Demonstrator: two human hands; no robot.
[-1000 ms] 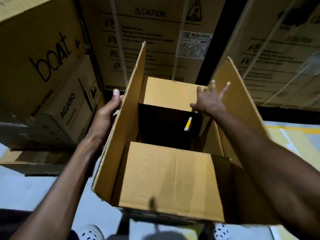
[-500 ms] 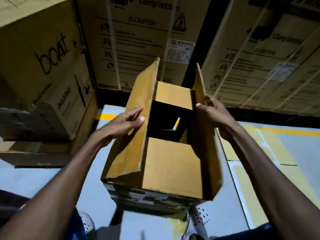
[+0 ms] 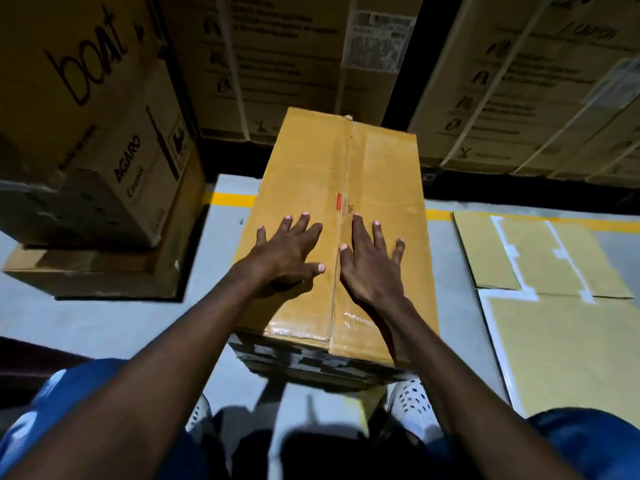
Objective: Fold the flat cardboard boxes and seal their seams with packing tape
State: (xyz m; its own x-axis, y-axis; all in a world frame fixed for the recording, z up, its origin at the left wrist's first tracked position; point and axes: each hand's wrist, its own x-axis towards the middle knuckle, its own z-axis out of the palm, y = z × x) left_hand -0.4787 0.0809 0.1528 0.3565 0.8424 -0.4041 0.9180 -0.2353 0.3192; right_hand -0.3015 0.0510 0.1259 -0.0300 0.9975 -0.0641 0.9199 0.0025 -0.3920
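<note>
Head view: box flaps are folded shut, pressed by flat left hand and right hand; centre seam untaped.

One folded box, two hands.

Tan corrugated cardboard box, top flaps closed, meeting along a centre seam; left hand flat on the left flap, fingers spread; right hand flat on the right flap, just beside the seam; flattened tan cardboard sheets with white tape strips on the grey floor to the right; yellow floor line behind; stacked printed brown cartons at left; white perforated shoes below the box.
</note>
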